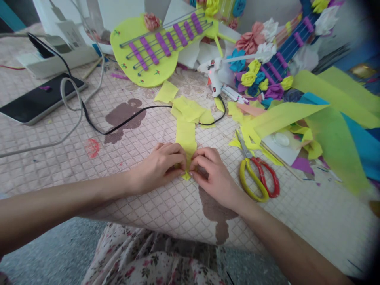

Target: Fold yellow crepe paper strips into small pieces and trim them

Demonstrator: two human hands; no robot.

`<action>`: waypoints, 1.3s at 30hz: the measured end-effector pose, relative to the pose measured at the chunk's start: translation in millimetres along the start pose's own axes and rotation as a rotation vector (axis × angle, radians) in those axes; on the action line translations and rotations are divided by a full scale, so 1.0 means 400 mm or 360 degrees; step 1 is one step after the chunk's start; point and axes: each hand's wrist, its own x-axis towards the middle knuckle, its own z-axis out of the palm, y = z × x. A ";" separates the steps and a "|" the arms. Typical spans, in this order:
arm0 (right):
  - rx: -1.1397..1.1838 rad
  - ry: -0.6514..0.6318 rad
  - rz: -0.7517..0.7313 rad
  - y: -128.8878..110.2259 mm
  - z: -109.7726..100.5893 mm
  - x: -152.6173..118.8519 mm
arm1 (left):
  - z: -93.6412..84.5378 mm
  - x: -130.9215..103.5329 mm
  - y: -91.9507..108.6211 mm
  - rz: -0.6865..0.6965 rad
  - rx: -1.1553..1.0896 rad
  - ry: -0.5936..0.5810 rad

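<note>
A yellow paper strip (185, 132) lies lengthwise toward me on the patterned cloth. At its near end, my left hand (166, 164) pinches the paper from the left side. My right hand (210, 170) pinches the same end from the right, its fingertips almost touching the left ones. Between the hands the strip's tip looks gathered to a small point. Loose yellow paper pieces (188, 109) overlap the strip's far end. Scissors (252, 170) with one yellow and one red handle rest just right of my right hand.
A white glue gun (214, 75) stands behind, its black cord (130, 116) crossing leftward. Beyond lies a yellow paper guitar (145, 51); a blue one (279, 59) with paper flowers is at right. Coloured paper sheets (335, 134) cover the right side. A phone (41, 99) lies left.
</note>
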 end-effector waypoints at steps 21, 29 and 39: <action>-0.0048 -0.0112 0.0026 -0.014 -0.011 -0.007 | -0.001 -0.001 0.017 -0.0055 0.0246 -0.0031; -0.0073 -0.0073 -0.0011 -0.010 -0.003 -0.007 | -0.008 -0.006 0.012 -0.0023 0.0173 -0.0049; -0.0140 0.0009 0.0047 -0.013 0.017 -0.007 | -0.012 0.003 -0.005 -0.0039 -0.0072 0.0023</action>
